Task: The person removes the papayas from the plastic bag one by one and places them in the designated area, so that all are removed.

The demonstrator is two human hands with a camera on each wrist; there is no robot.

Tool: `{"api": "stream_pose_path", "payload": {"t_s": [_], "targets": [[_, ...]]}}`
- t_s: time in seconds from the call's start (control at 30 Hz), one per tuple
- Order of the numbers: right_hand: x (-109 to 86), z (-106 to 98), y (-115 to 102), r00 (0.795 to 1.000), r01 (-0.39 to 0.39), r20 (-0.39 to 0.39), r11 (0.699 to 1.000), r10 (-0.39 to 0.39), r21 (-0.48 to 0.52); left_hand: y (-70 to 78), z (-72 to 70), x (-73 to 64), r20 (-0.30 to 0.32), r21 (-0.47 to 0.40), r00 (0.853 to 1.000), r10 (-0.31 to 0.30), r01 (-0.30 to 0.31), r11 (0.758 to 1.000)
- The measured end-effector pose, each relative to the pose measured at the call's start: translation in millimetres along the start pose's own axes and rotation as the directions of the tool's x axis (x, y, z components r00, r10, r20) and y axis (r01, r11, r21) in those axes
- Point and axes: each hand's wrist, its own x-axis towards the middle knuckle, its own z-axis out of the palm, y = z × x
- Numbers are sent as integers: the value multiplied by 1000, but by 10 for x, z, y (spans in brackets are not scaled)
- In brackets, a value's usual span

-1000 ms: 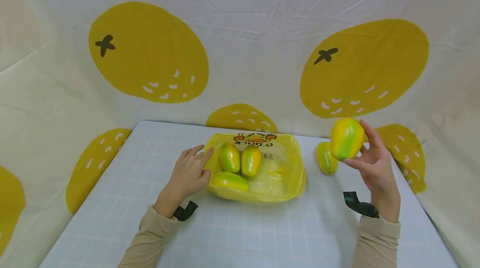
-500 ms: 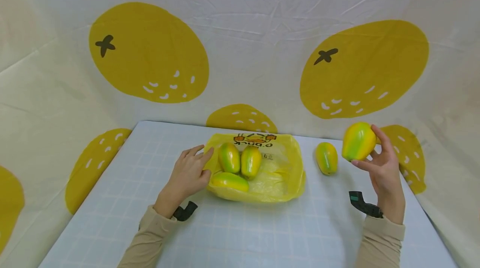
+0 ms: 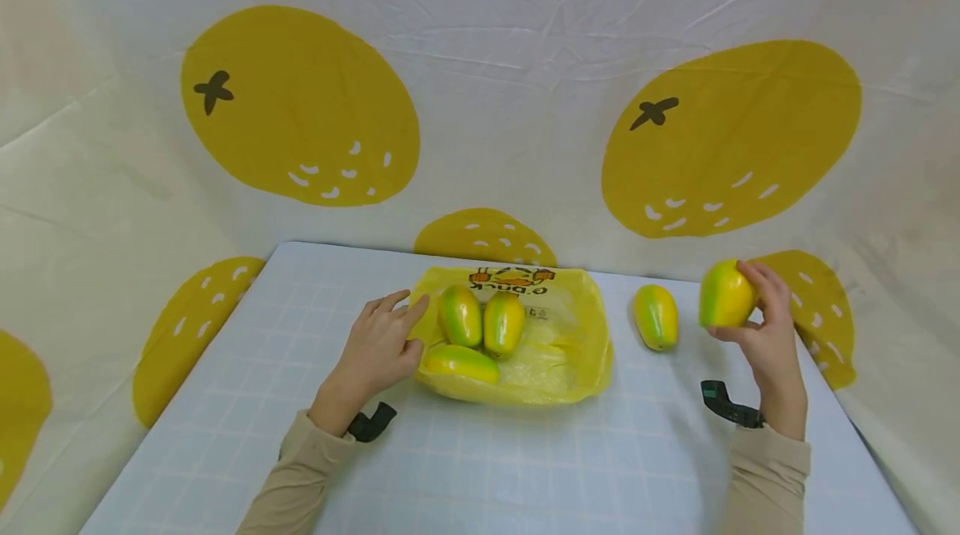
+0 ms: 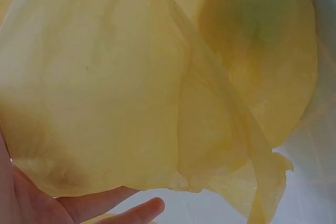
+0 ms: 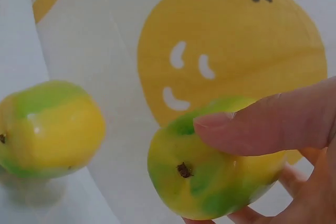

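At the right, my right hand (image 3: 774, 339) pinches a yellow-and-green papaya (image 3: 726, 295) between thumb and fingers, raised over the table. The right wrist view shows the thumb (image 5: 247, 129) across its side and its dark stem spot facing the camera. My left hand (image 3: 378, 343) lies at the left rim of a yellow plastic bag (image 3: 555, 372), fingers fairly straight and touching it. Thin bag film covers part of that hand in the left wrist view. Inside the bag are a papaya (image 3: 460, 316), a second papaya (image 3: 503, 325) and a third papaya (image 3: 461, 363).
One more papaya (image 3: 656, 318) lies on the table between the bag and my right hand. The table (image 3: 525, 468) has a pale checked cover. A cloth (image 3: 510, 118) printed with large yellow fruit hangs behind and at both sides.
My right hand has carried its papaya rightward and lower, and turned it so more green faces left. My left hand, the bag and the other papayas stay where they were.
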Motion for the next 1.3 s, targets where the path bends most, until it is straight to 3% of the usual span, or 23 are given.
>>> {"api": "stream_pose_path", "payload": {"t_s": [0.1,0.37,0.57,1.03,1.13,1.3], "targets": [[33,0,127,1000,-19,-3,998,19,-53,3,-5,-1,3,-1,1000,0,0,1000],[117,94,442,995,-99,-3,995,99,-9,9,-26,-2,0,4,1000,-7,7,1000],[124,173,560,994,-111,-4,994,111,-14,7,-17,-9,0,9,1000,-3,3,1000],[128,223,701,988,-31,149,996,44,-89,3,-24,-5,-7,8,1000,-5,5,1000],[126,236,728,989,29,150,994,-14,-102,4,-25,-6,-6,4,1000,-4,4,1000],[137,244,768,983,58,181,985,-28,-163,6,-27,-12,-3,4,1000,-7,7,1000]]}}
